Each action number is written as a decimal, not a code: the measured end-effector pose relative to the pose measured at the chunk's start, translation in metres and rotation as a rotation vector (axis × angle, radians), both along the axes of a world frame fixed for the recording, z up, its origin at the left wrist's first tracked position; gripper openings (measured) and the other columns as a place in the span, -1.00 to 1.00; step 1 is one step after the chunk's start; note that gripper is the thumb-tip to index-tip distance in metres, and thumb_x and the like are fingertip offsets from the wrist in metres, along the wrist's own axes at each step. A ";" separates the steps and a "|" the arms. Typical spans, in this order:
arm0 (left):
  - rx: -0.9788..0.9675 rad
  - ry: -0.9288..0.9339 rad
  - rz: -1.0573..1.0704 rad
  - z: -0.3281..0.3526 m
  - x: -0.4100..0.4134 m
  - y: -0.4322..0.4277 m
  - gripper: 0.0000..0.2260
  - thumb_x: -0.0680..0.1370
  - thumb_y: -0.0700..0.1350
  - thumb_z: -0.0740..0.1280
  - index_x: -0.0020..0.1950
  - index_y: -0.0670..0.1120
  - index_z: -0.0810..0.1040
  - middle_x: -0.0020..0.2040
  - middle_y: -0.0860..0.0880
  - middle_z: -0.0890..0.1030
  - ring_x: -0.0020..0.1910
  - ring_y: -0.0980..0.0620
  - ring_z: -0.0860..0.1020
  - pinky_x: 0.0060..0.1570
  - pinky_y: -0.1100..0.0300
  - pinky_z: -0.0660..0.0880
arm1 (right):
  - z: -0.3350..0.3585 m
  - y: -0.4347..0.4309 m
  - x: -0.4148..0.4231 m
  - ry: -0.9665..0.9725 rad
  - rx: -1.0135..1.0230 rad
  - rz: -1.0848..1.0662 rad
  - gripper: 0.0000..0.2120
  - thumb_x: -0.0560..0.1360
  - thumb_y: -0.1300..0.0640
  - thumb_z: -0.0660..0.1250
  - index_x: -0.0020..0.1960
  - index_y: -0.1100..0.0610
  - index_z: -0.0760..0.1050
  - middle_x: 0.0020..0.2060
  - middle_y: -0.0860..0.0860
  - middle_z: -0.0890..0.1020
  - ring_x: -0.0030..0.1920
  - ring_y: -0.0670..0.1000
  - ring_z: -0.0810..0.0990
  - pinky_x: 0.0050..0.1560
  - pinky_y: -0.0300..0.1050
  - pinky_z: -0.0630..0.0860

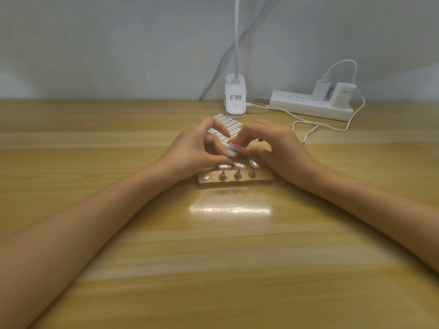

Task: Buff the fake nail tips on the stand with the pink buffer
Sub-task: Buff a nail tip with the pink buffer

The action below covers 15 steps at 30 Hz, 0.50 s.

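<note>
A small wooden stand (261,180) lies on the table in front of me. Three metal pegs on it carry pale nail tips (239,165), and a bare round metal spot (205,177) shows at its left end. My left hand (197,148) holds a lifted nail tip (230,152) between thumb and fingers just above the stand. My right hand (280,146) pinches the pink buffer (236,147), which lies against that lifted tip. The peg under the lifted tip is hidden by my fingers.
A sheet of white oval stickers (229,125) lies behind my hands. Farther back stand a white clip lamp base (235,96) and a white power strip (308,106) with two plugged chargers; a white cable (308,129) loops over the table to the right.
</note>
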<state>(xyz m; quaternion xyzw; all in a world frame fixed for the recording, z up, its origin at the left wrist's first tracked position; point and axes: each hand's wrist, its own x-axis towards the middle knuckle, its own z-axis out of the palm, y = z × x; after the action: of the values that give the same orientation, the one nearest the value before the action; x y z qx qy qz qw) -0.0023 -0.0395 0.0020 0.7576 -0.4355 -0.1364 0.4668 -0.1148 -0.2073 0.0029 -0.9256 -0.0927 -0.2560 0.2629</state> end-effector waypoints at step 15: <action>-0.019 0.033 -0.006 0.000 -0.002 0.001 -0.58 0.40 -0.27 0.56 0.17 -0.12 0.47 -0.25 0.03 0.71 -0.11 0.08 0.71 -0.08 0.27 0.57 | 0.002 0.001 -0.002 0.002 -0.002 -0.048 -0.87 0.51 0.31 0.42 0.05 0.21 0.67 -0.04 0.08 0.56 -0.07 -0.16 0.51 0.06 -0.38 0.37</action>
<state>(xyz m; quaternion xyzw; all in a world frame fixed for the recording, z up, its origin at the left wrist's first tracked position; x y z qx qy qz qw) -0.0038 -0.0389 0.0021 0.7494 -0.4312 -0.1462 0.4807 -0.1171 -0.2067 0.0048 -0.9281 -0.0706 -0.2613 0.2557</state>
